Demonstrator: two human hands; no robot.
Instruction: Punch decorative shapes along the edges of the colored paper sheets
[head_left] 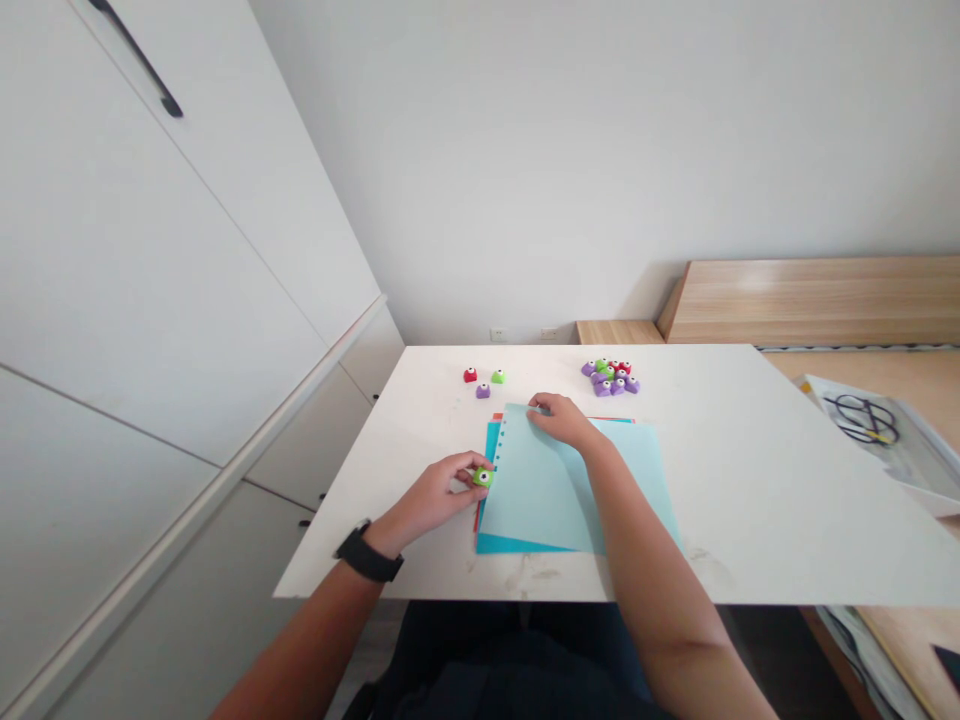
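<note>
My left hand [451, 484] grips a small green craft punch [484, 477] at the left edge of a pale blue sheet of paper [551, 490]. A row of small punched holes runs along that edge, above the punch. With curled fingers, my right hand [559, 416] holds the sheet at its top edge; some fingertips are hidden. Beneath the sheet lie a darker blue sheet [517, 544] and a red-orange one, of which only slivers show. Past the paper stand a red punch [470, 375], a light green punch [499, 377] and a purple punch [483, 391].
A cluster of purple, green and red punches [611, 378] sits at the back right of the white table [750, 480]. White cabinets [300, 480] border the left side. To the right, a clear box [885, 430] with a black cable rests on a wooden surface.
</note>
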